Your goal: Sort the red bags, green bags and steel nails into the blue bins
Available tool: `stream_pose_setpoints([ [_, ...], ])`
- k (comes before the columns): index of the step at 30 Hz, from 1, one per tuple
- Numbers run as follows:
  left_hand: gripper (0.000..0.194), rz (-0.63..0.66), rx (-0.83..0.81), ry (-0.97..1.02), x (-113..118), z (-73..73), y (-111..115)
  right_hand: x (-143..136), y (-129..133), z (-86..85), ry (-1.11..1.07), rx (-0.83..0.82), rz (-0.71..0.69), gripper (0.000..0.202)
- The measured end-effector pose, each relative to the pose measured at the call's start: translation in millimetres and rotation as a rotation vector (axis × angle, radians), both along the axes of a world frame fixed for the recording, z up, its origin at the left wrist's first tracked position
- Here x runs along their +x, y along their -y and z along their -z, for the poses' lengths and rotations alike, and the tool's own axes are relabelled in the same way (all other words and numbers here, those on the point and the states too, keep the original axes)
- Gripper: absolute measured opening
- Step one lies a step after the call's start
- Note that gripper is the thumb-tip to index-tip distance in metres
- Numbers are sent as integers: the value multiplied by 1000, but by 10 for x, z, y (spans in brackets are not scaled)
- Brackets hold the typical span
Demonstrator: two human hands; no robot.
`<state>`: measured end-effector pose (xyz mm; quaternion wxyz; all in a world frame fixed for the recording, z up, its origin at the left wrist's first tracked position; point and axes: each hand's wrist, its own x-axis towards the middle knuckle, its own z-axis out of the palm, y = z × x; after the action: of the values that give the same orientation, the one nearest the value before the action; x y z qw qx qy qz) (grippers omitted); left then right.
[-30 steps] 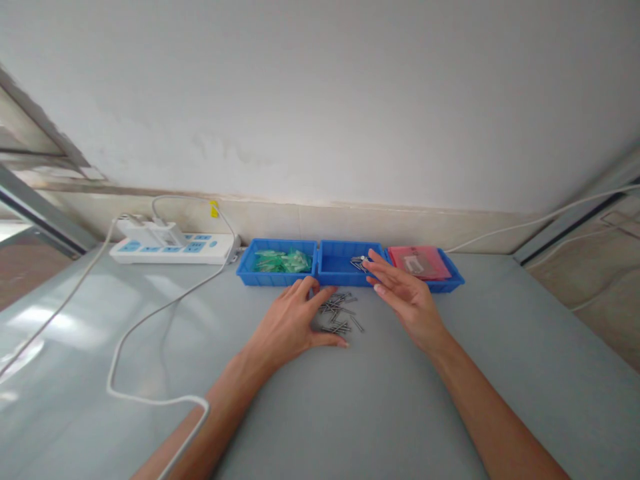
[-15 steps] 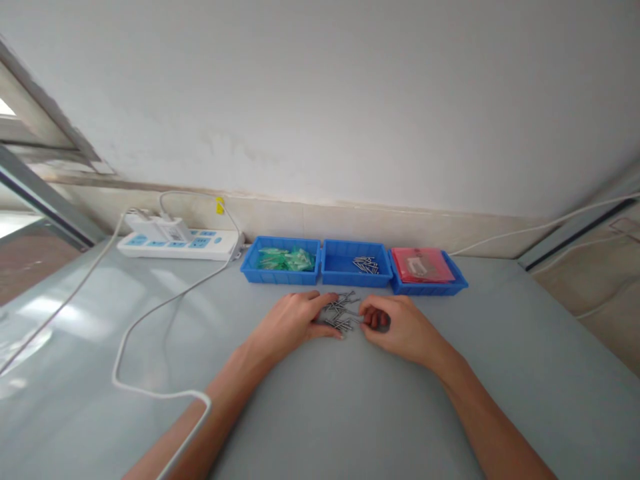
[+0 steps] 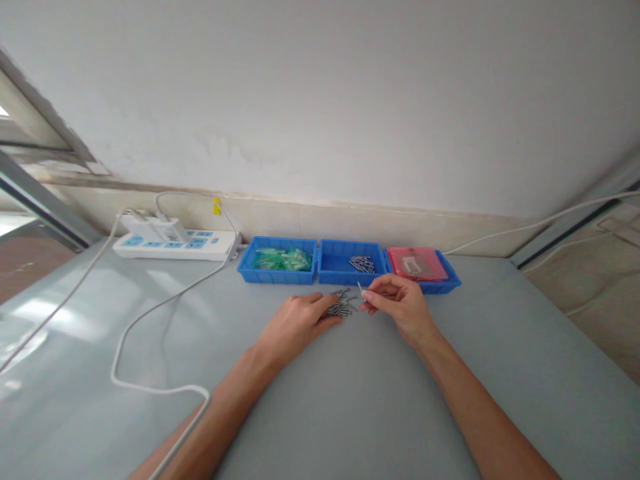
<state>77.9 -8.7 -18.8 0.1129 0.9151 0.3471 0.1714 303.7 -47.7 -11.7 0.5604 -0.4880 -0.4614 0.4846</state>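
My left hand point(image 3: 303, 319) rests on the table at the left side of a small pile of metal screws point(image 3: 340, 307). Its thumb and fingers are spread around the pile's edge, and the other fingertips are partly hidden. To the right of the pile, my right hand point(image 3: 403, 303) pinches one thin screw point(image 3: 361, 291) between thumb and fingers, tilted up off the table. Just behind the hands, the middle blue tray point(image 3: 333, 275) holds several more screws point(image 3: 362, 265) toward its right end.
The left blue tray point(image 3: 247, 272) contains green plastic pieces point(image 3: 283, 259). Red plastic bags point(image 3: 423, 261) lie stacked in the right blue tray point(image 3: 453, 277). A white power strip point(image 3: 213, 247) with plugged-in chargers stands by the wall, and a white cable point(image 3: 145, 320) crosses my left forearm.
My right hand has lifted a screw away from the pile, turning it more upright and moving slightly toward the trays. The pile has been drawn closer together beside my left hand.
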Motion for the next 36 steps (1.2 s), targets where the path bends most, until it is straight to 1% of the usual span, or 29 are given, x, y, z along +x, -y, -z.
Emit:
stream_pose_setpoints([
  [2,29,2,70,-2,-1,2,-3,0,-35,14,-69,-15,49,33],
  [6,40,-19,204,25,-15,-23,-23,-39,-69,28,-164,-3,197,31],
  [8,47,-41,210,20,-22,-32,-33,-68,-71,25,-199,56,242,28],
  [12,57,-101,114,12,-25,-17,-49,-87,-62,19,-165,163,203,25],
  [15,56,-116,46,15,-16,-8,-54,-69,-46,28,14,215,177,16],
  [17,54,-112,17,34,-12,-8,-54,-56,-29,42,242,253,175,12],
  [20,52,-106,-5,69,-9,-3,-52,-52,1,68,623,321,157,15],
  [23,46,-86,0,100,-6,15,-52,-59,19,94,856,384,64,23],
  [26,44,-66,9,122,3,42,-52,-54,14,120,955,392,-31,23],
  [28,45,-62,11,118,12,60,-48,-34,2,138,985,386,-60,21],
  [32,48,-59,35,95,27,89,-37,34,-12,168,1032,387,-80,21],
  [36,54,-28,39,67,32,88,-33,70,6,154,1054,375,-75,28],
])
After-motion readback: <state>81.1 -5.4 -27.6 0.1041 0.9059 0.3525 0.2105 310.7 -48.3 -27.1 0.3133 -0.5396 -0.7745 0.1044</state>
